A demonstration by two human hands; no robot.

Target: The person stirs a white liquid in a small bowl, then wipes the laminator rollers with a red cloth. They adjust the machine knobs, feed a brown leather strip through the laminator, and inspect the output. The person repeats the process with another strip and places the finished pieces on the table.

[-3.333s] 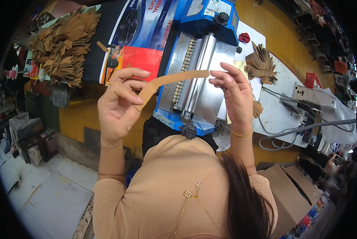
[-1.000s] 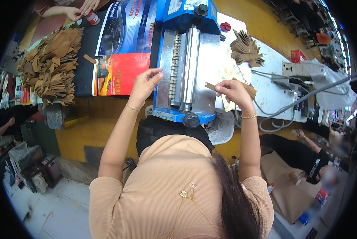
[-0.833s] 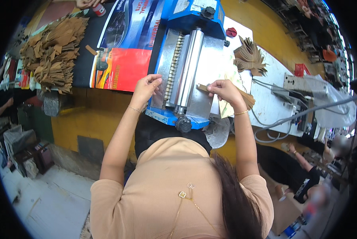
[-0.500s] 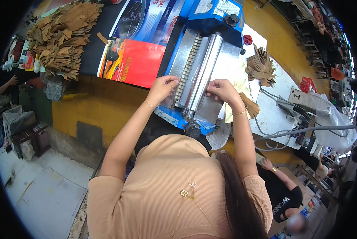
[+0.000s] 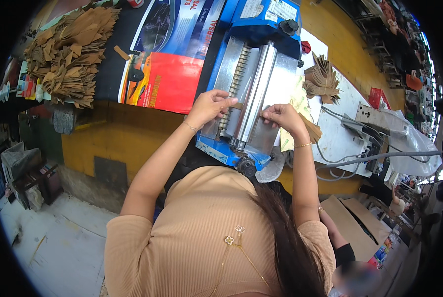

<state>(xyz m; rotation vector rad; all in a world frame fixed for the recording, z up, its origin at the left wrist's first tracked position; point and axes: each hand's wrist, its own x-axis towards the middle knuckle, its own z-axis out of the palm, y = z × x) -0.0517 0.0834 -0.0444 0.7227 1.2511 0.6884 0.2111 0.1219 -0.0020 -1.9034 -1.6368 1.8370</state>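
Note:
Before me stands a blue machine (image 5: 214,148) with a shiny metal roller (image 5: 255,94) and, left of it, a ridged, spiral-like shaft (image 5: 235,79). My left hand (image 5: 211,108) is closed at the ridged shaft, pinching a small brown piece (image 5: 237,106) that reaches toward the roller. On the roller's other side, my right hand (image 5: 285,119) has its fingertips pressed together close to the roller. What those fingertips hold is too small to make out. Fanned brown pieces (image 5: 310,128) lie on the table just beyond my right wrist.
A large pile of brown cut pieces (image 5: 70,54) lies at far left, with one loose brown strip (image 5: 121,52) near it. A red and blue printed sheet (image 5: 174,79) covers the table beside the machine. Another brown bundle (image 5: 323,79), grey cables (image 5: 350,158) and clear plastic (image 5: 414,148) lie right.
My left hand has moved right, over the ridged shaft, and the brown piece now shows at its fingertips. My right hand has lowered slightly and shifted right.

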